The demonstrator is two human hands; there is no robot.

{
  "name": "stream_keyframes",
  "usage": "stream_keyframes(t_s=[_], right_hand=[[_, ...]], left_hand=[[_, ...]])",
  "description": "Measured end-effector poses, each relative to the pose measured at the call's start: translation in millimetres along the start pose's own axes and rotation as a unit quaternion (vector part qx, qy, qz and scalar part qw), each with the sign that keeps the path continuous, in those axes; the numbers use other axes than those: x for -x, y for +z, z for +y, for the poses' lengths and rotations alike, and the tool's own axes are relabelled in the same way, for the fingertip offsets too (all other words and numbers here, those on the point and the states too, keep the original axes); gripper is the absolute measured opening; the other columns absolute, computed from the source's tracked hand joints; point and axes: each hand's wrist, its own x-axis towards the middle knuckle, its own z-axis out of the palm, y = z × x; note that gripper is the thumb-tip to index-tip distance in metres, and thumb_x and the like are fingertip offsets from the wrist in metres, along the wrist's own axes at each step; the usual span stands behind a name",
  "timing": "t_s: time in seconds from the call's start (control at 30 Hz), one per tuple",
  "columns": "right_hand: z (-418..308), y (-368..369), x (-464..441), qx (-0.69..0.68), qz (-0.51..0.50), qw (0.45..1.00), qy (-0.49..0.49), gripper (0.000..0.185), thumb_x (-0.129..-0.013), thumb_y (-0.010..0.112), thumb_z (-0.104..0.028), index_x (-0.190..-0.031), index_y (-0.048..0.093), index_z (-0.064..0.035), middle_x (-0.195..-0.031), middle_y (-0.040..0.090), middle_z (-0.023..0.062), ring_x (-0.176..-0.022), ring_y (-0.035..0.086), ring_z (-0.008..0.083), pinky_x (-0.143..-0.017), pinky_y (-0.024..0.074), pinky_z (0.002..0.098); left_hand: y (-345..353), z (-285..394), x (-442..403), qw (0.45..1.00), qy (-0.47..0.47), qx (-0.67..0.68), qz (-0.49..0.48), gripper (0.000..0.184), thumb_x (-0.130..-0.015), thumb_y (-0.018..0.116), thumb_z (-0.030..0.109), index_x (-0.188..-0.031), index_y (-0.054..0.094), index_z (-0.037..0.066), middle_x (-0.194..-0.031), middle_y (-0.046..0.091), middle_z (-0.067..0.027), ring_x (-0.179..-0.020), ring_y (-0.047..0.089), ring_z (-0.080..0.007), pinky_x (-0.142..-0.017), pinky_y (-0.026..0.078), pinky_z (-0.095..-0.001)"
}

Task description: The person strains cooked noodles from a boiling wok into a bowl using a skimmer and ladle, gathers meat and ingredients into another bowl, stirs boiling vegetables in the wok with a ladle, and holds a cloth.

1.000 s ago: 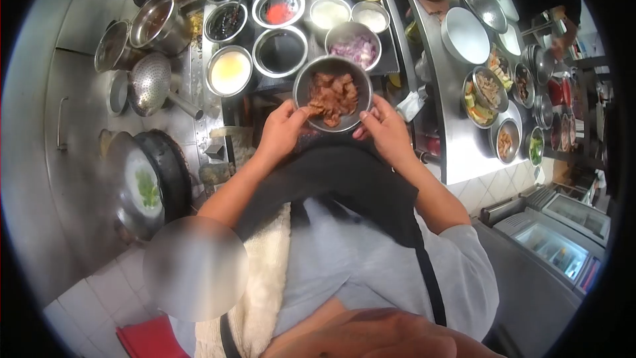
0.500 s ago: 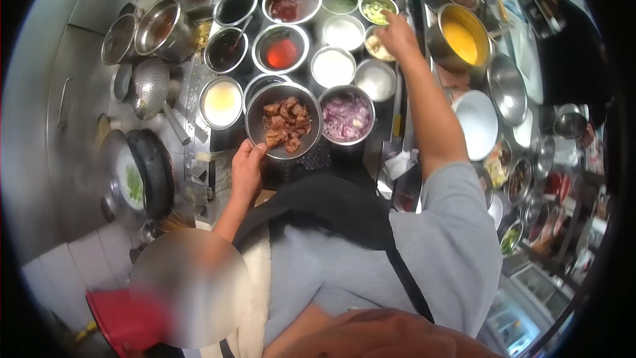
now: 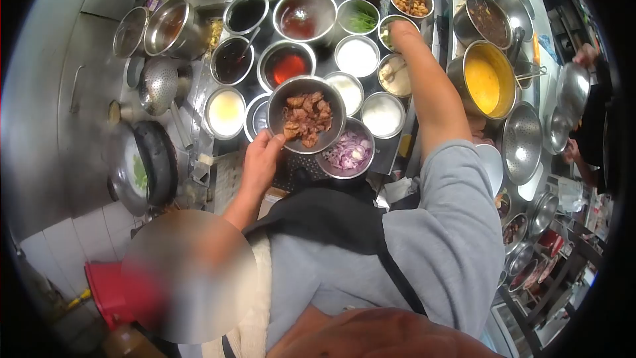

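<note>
My left hand (image 3: 264,158) grips the rim of a metal bowl (image 3: 289,88), thumb over the edge. Browned meat pieces (image 3: 308,118) lie in it. The bowl is held over the near containers and partly covers a bowl of chopped red onion (image 3: 348,156). My right hand (image 3: 405,36) reaches into a small metal bowl (image 3: 389,21) of chopped pale green pieces at the far right of the group. Its fingers are hidden inside that bowl. Just below it sits a bowl of pale, cream-coloured pieces (image 3: 395,76); above it is a bowl of nuts (image 3: 411,1).
Around them stand bowls of red sauce (image 3: 289,66), dark sauce (image 3: 232,59), white powder (image 3: 358,56) and cut green stalks (image 3: 360,18). At right are a pot of yellow liquid (image 3: 482,79) and a colander (image 3: 521,142). A co-worker's hand (image 3: 585,56) holds a metal pan.
My left hand has brought the meat bowl a little right, over the onion bowl. My right hand has gone further into the small bowl of green pieces. The view has shifted slightly; a co-worker's hands now show.
</note>
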Motion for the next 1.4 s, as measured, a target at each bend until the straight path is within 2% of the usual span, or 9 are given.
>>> stream_keyframes(t_s=[0.3, 0.6, 0.7, 0.8, 0.97, 1.07, 1.2, 1.33, 1.4], right_hand=[[34, -29, 12, -0.07, 0.04, 0.997, -0.003, 0.034, -0.088, 0.059, -0.011, -0.117, 0.074, -0.0191, -0.122, 0.068, 0.0185, -0.116, 0.066, 0.0334, -0.099, 0.0509, 0.0408], [8, -75, 69, -0.244, -0.005, 0.969, -0.05, 0.037, -0.085, 0.072, -0.025, -0.119, 0.073, -0.0126, -0.103, 0.074, 0.0116, -0.086, 0.07, 0.0181, -0.08, 0.056, 0.0327], [-11, -81, 88, -0.341, -0.112, 0.912, -0.197, 0.043, -0.085, 0.071, -0.02, -0.126, 0.068, -0.0085, -0.101, 0.075, 0.0085, -0.087, 0.07, 0.0159, -0.075, 0.0562, 0.0321], [-6, -92, 59, -0.324, -0.079, 0.927, -0.171, 0.046, -0.087, 0.07, -0.029, -0.129, 0.066, -0.0092, -0.107, 0.075, 0.0079, -0.088, 0.072, 0.0196, -0.077, 0.0572, 0.0334], [2, -67, -37, 0.027, 0.128, 0.99, -0.057, 0.041, -0.094, 0.059, -0.033, -0.129, 0.066, -0.0147, -0.127, 0.068, 0.0143, -0.116, 0.065, 0.0347, -0.098, 0.0523, 0.0423], [-15, -52, -46, 0.084, 0.137, 0.987, 0.004, 0.04, -0.093, 0.058, -0.03, -0.129, 0.066, -0.0145, -0.13, 0.065, 0.0172, -0.127, 0.058, 0.0359, -0.105, 0.0475, 0.0437], [-20, -70, -55, 0.083, -0.032, 0.996, -0.013, 0.042, -0.098, 0.053, -0.035, -0.135, 0.059, -0.0155, -0.141, 0.057, 0.0174, -0.13, 0.055, 0.0363, -0.108, 0.044, 0.0489], [3, -65, -72, 0.088, -0.019, 0.994, -0.062, 0.041, -0.091, 0.063, -0.041, -0.12, 0.069, -0.0133, -0.129, 0.065, 0.0161, -0.12, 0.061, 0.0368, -0.1, 0.0475, 0.048], [17, -66, -76, -0.116, -0.052, 0.992, -0.02, 0.033, -0.086, 0.074, -0.028, -0.111, 0.071, -0.0077, -0.094, 0.073, 0.0103, -0.088, 0.069, 0.0209, -0.079, 0.0546, 0.0371]], left_hand=[[60, 18, -91, 0.996, -0.008, 0.033, -0.078, 0.018, -0.099, 0.058, 0.017, -0.091, 0.058, 0.001, -0.09, 0.066, -0.0079, -0.078, 0.066, -0.0157, -0.073, 0.059, -0.033], [118, 27, -154, 0.993, -0.009, 0.072, -0.098, 0.018, -0.097, 0.059, 0.014, -0.087, 0.057, -0.001, -0.086, 0.065, -0.0109, -0.075, 0.067, -0.0179, -0.067, 0.062, -0.033], [134, 22, -177, 0.99, -0.002, 0.087, -0.112, 0.022, -0.096, 0.06, 0.016, -0.082, 0.054, 0.0, -0.084, 0.063, -0.0102, -0.075, 0.066, -0.0172, -0.066, 0.062, -0.0331], [140, 28, -185, 0.991, 0.0, 0.082, -0.108, 0.022, -0.096, 0.06, 0.016, -0.083, 0.054, 0.001, -0.084, 0.062, -0.0095, -0.074, 0.065, -0.0167, -0.066, 0.062, -0.0332], [135, 24, -182, 0.989, 0.004, 0.099, -0.11, 0.022, -0.097, 0.06, 0.017, -0.082, 0.054, 0.001, -0.086, 0.063, -0.0095, -0.076, 0.065, -0.0161, -0.066, 0.062, -0.0324], [122, 25, -167, 0.99, 0.003, 0.103, -0.097, 0.023, -0.096, 0.062, 0.017, -0.081, 0.054, 0.002, -0.087, 0.064, -0.0096, -0.077, 0.066, -0.0159, -0.066, 0.062, -0.0321], [109, 14, -159, 0.99, -0.03, 0.079, -0.114, 0.013, -0.099, 0.057, 0.013, -0.093, 0.056, 0.001, -0.098, 0.067, -0.0126, -0.085, 0.068, -0.0189, -0.074, 0.062, -0.0344], [101, 15, -153, 0.992, -0.024, 0.077, -0.093, 0.015, -0.098, 0.059, 0.014, -0.089, 0.054, 0.003, -0.096, 0.067, -0.012, -0.084, 0.068, -0.0186, -0.074, 0.062, -0.035], [99, 13, -151, 0.993, -0.024, 0.075, -0.093, 0.016, -0.098, 0.059, 0.014, -0.088, 0.053, 0.003, -0.096, 0.066, -0.0117, -0.084, 0.067, -0.0185, -0.074, 0.062, -0.0355]])
